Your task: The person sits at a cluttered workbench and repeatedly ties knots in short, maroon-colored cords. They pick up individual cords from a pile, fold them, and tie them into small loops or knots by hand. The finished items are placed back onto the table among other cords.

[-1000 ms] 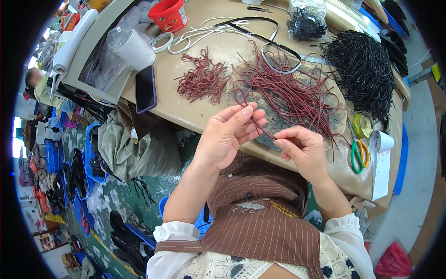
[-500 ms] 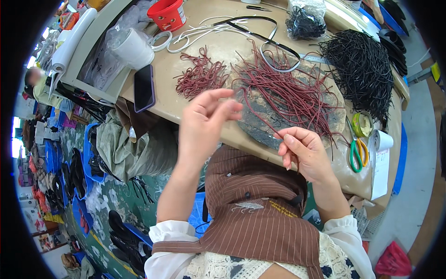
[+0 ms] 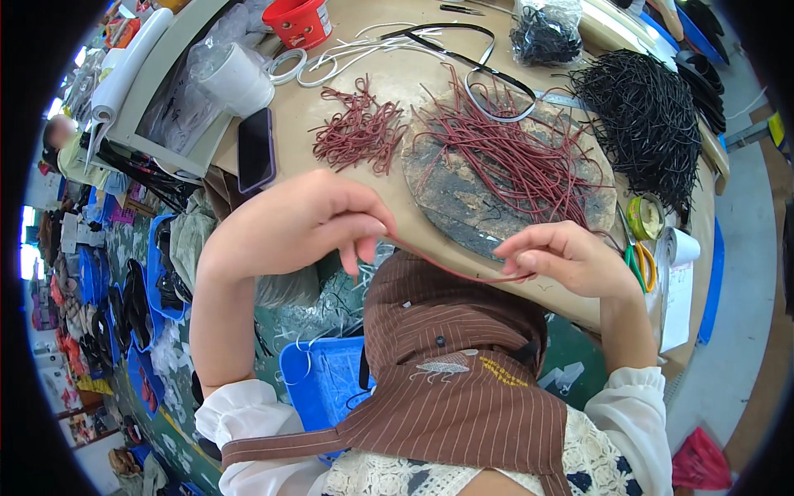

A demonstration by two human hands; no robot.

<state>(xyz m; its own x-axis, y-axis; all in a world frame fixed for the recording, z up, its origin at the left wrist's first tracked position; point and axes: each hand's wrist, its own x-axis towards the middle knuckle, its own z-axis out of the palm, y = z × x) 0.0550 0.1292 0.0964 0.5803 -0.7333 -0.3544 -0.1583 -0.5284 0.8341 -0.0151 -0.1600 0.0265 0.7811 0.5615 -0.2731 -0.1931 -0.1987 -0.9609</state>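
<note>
With the left hand and the right hand, holding one thin dark-red cord in a shallow sag at the near edge of the tan table. Pinching its right part between right thumb and forefinger; gripping its left part in the left fingertips, seemingly the same way, though hard to make out from above. Wearing a brown striped apron nearest, just beside a blue bin low on the left. Facing, beyond the hands, a round slab with a loose heap of similar cords strewn over it. Having scissors, a green tape roll and a paper roll near on the right. Having a phone and a smaller bundle of dark-red cords farther left, opposite a black cord heap on the right. Showing farthest: a red bucket left and a clear bag of black strips right.
</note>
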